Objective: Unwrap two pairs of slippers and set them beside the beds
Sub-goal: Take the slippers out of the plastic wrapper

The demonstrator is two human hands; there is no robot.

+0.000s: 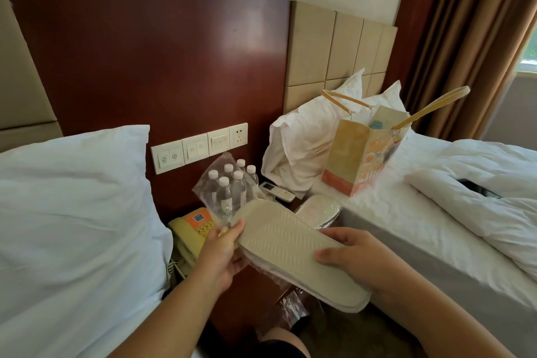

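A pair of cream slippers [293, 250], stacked sole up, is held between the two beds. My left hand [222, 253] pinches the toe end together with a clear plastic wrapper [216, 180] that sticks up behind it. My right hand [353, 256] grips the slippers' right edge with the thumb on the ribbed sole. A second pair of slippers [318, 209], still in clear wrapping, lies on the nightstand just behind the held pair. Crumpled clear plastic [293, 308] lies on the floor below my hands.
The nightstand holds a yellow telephone [191, 227], a pack of water bottles [232, 186] and a white remote [277, 190]. A left bed pillow [72, 212] and the right bed [421, 227] with a paper bag [360, 160] flank the narrow gap. Wall switches [200, 147] sit above.
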